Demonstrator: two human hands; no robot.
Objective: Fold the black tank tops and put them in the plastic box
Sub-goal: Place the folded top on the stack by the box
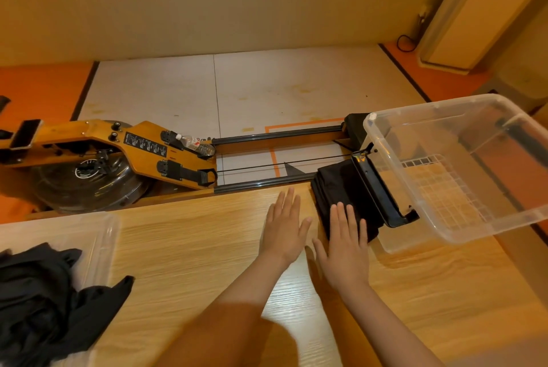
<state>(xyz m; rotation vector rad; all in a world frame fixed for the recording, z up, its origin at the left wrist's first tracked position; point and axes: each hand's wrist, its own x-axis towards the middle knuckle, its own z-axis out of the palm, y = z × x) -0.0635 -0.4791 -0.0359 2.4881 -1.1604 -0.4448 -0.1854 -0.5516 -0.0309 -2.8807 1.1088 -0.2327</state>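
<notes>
The right hand (345, 251) laid straight, close-set fingers on the near end of the folded black tank top (341, 189) (left hand (283, 236) flat beside), clear plastic box (489, 227) just rightward.

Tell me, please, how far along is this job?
Done: a folded black stack lies beside the plastic box. In hand: the right hand rests flat on it, and the left hand is open beside it. Left: the box shows no black cloth inside yet, and a crumpled pile of black tops waits at far left.
</notes>
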